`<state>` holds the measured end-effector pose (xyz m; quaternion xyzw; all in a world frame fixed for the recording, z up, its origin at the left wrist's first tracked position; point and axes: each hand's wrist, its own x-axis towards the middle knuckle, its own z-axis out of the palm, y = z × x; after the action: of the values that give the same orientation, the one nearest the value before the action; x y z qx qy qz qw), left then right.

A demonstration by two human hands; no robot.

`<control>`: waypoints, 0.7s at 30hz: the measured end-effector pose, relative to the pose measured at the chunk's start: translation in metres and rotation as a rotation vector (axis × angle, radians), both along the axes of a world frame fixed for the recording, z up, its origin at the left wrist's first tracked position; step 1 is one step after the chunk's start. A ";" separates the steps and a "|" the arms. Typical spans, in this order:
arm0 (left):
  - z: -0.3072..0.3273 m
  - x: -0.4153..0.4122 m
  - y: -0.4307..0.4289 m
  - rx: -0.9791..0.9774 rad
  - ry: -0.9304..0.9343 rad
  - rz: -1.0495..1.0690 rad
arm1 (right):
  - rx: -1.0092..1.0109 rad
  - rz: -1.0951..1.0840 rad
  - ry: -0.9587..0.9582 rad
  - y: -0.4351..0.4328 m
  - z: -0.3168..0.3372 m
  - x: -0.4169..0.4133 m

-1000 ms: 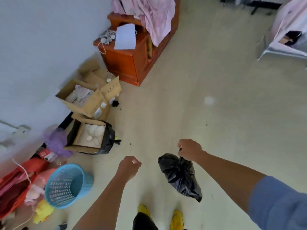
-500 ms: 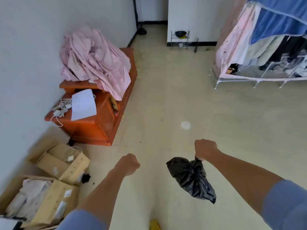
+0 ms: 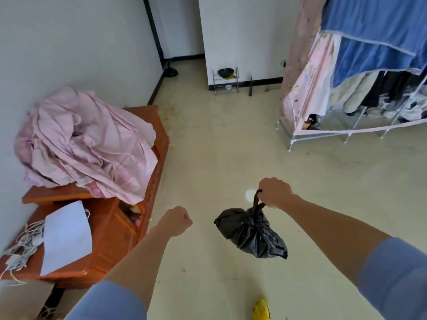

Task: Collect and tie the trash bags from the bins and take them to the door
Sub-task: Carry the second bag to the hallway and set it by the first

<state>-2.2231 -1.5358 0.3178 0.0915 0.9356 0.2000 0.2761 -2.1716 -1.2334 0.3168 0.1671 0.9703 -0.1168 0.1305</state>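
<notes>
Above the bare floor (image 3: pixel 231 146), the tied black trash bag (image 3: pixel 251 234) is gripped at its knot by the right hand (image 3: pixel 275 192), the left hand (image 3: pixel 176 221) is fisted empty; that grip should be kept firm toward the doorway (image 3: pixel 180 26).

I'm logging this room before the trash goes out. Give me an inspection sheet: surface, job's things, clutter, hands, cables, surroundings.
Surface: pale floor, some specks near the cabinet.
Job's things: black trash bag, bunched at the neck, hanging above the floor.
Clutter: pink bedding and white paper on the orange cabinet.
Hands: right hand grips the bag's top; left hand is a fist, holding nothing.
Cables: white cords piled on the cabinet.
Surroundings: fabric wardrobe at right; metal rack against the far wall.
</notes>
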 end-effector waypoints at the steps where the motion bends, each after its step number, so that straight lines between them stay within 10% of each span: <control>1: 0.004 -0.025 0.013 -0.010 -0.012 0.000 | -0.031 0.007 -0.004 0.011 0.002 -0.029; 21: -0.003 -0.584 0.135 -0.127 -0.138 0.077 | -0.095 0.006 -0.032 0.151 0.003 -0.600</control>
<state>-2.8076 -1.4013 0.3148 0.0240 0.9280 0.1566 0.3372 -2.7719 -1.0821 0.3196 0.1595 0.9619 -0.1599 0.1540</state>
